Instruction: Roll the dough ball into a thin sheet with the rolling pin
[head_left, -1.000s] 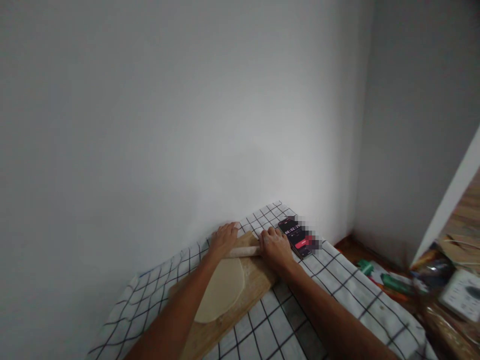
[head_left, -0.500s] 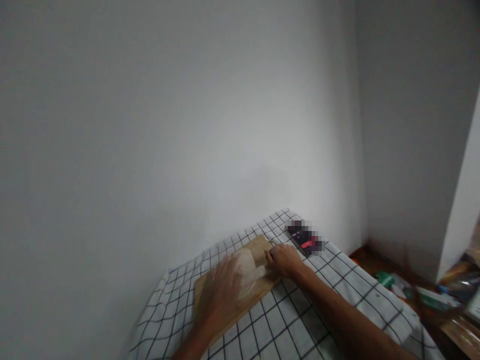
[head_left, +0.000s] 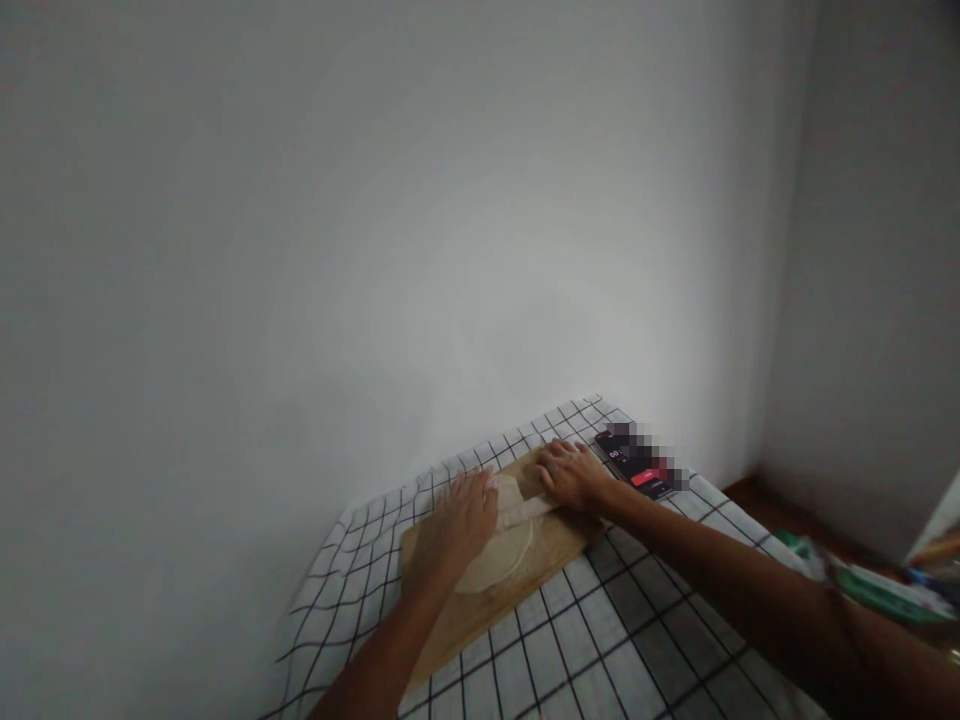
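A pale rolling pin point(head_left: 521, 512) lies across a flat, round sheet of dough point(head_left: 501, 562) on a wooden board point(head_left: 480, 622). My left hand point(head_left: 461, 520) rests over the pin's left end with its fingers stretched out flat. At the other end, the fingers of my right hand point(head_left: 571, 474) bend over the pin. Dough shows on both sides of the pin, and part of it is hidden under my left hand.
A white cloth with dark checks point(head_left: 555, 655) covers the table under the board. Beyond my right hand lies a phone point(head_left: 637, 468) with a lit timer screen, partly pixelated. A pale wall point(head_left: 450, 220) rises behind the table. Packages point(head_left: 889, 595) are on the floor at right.
Both hands and the rolling pin have moved toward the far side of the board, baring more dough on the near side. The camera view has turned a little left.
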